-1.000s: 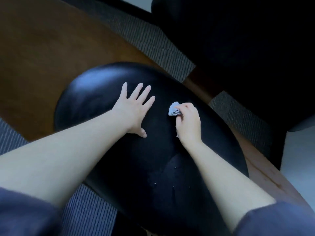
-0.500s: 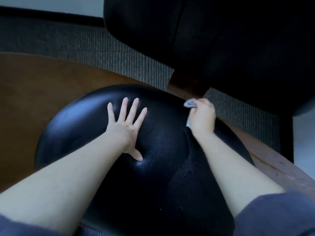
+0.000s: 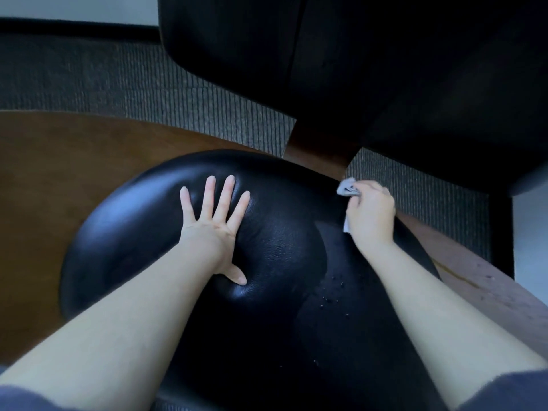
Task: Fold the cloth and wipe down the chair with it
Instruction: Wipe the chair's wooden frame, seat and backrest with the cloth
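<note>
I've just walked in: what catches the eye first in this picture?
A glossy black chair seat fills the middle of the view. The left hand presses flat on it, fingers spread, denting its surface. The right hand grips a small pale cloth at the seat's far right edge.

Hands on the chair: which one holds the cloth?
The right hand, at the far right edge of the seat cushion, grips the bunched cloth; the left hand presses flat on it, fingers spread, holding nothing.
</note>
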